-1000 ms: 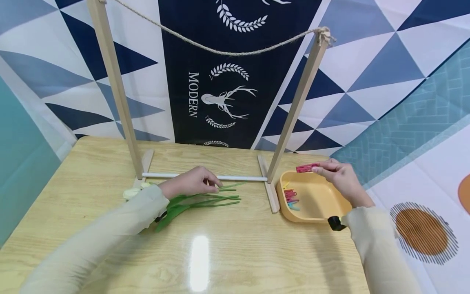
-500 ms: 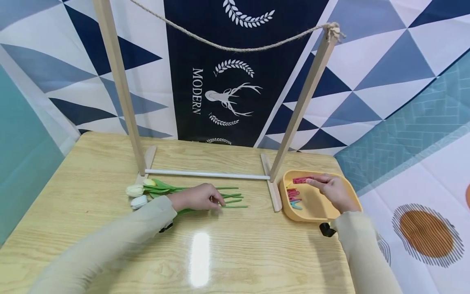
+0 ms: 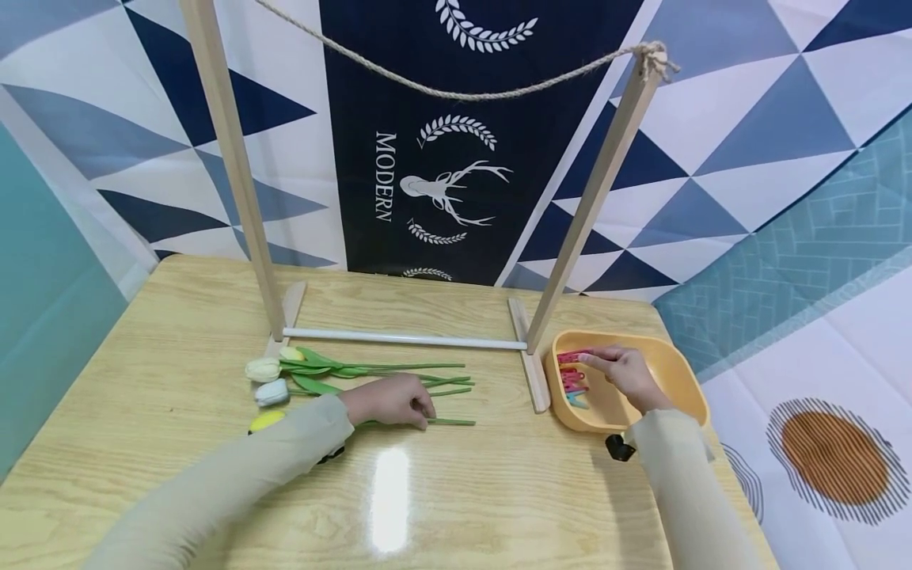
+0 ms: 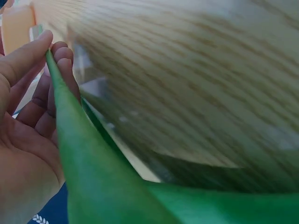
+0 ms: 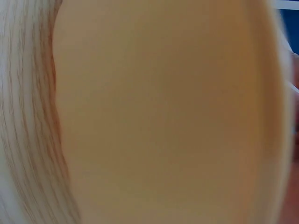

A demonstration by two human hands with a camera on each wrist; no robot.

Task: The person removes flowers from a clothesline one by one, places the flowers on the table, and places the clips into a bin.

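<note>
My left hand (image 3: 393, 398) pinches the thin green stem of a yellow tulip (image 3: 267, 419) close to the tabletop; its stem end sticks out to the right of the fingers. In the left wrist view a green leaf (image 4: 88, 154) runs from the thumb and fingertips of the left hand (image 4: 32, 102). Behind it on the table lie several more tulips, among them a white tulip (image 3: 263, 370) and a pale grey-white tulip (image 3: 271, 393). My right hand (image 3: 625, 374) pinches a pink clothespin (image 3: 570, 358) inside the yellow-orange basin (image 3: 684, 388). The basin wall (image 5: 163, 116) hides most of this hand in the right wrist view.
Several other clothespins, including a pink clothespin (image 3: 571, 378) and a blue clothespin (image 3: 577, 400), lie at the basin's left side. A wooden frame with a post (image 3: 594, 198), a sagging rope (image 3: 470, 96) and a white crossbar (image 3: 406, 338) stands behind the tulips.
My left hand has moved toward the near side, drawing the yellow tulip apart from the others. The right hand has lowered the pink clothespin into the basin's left side.
</note>
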